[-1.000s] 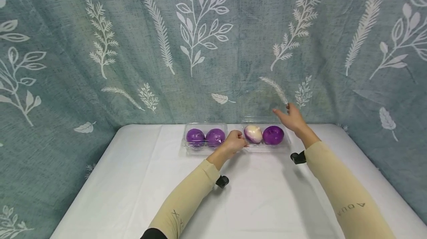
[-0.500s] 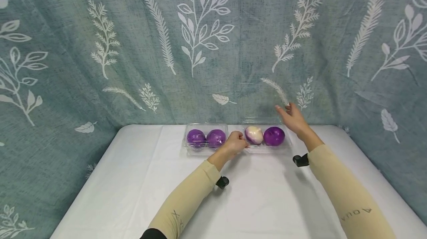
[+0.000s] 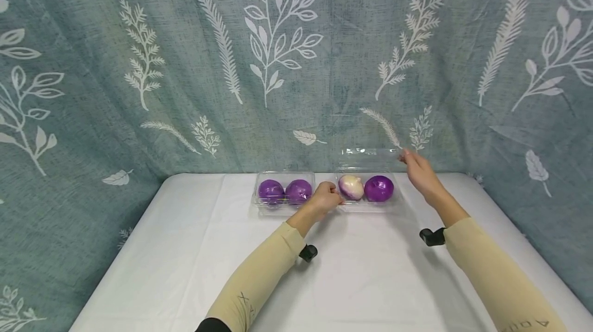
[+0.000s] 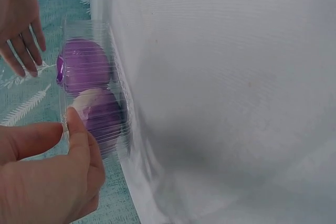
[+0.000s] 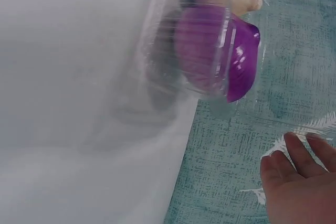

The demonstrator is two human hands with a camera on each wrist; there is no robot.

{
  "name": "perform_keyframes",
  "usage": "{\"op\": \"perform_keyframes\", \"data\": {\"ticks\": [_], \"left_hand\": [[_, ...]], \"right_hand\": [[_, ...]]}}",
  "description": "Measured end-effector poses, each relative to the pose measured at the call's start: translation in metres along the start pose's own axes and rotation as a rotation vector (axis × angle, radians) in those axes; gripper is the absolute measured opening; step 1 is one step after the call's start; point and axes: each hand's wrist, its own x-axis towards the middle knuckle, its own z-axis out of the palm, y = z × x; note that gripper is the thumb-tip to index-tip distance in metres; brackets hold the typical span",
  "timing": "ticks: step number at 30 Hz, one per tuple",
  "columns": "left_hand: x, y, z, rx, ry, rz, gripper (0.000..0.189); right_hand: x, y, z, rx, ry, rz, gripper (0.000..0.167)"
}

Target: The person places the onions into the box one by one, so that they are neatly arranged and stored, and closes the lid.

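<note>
A clear plastic clamshell box [image 3: 370,207] stands at the table's back edge with its clear lid [image 3: 368,158] raised. Inside lie a white-and-purple onion [image 3: 350,188] and, right of it, a glossy purple round vegetable [image 3: 379,188], perhaps an onion. My left hand [image 3: 326,198] pinches the box's front left rim between thumb and forefinger, as the left wrist view confirms. Beside the lid's right edge is my right hand [image 3: 420,171], its fingers fairly straight in the left wrist view. In the right wrist view its fingertips [image 5: 291,139] meet or nearly meet the lid's edge; contact is unclear.
Just to the left, a second clear box [image 3: 283,211] holds two purple round vegetables [image 3: 271,190]. A white cloth covers the table [image 3: 361,270]. Directly behind hangs a green-blue leaf-patterned curtain [image 3: 287,131].
The raised lid has come up higher into view behind the box. My right hand has shifted right and slightly down, towards me. My left hand keeps its pinch on the rim.
</note>
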Motion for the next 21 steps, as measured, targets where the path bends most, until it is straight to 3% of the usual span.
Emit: {"op": "perform_keyframes", "data": {"ticks": [10,14,21], "left_hand": [[0.0,0.001,0.0,0.013,0.014,-0.011,0.05],[0.0,0.002,0.0,0.015,0.017,-0.014,0.051],[0.0,0.003,0.001,-0.023,0.005,-0.043,0.035]], "right_hand": [[-0.021,0.011,-0.003,-0.022,-0.062,-0.026,0.077],[-0.028,0.014,-0.002,-0.02,-0.071,-0.039,0.075],[-0.039,0.024,0.002,-0.028,-0.085,-0.084,0.063]]}}
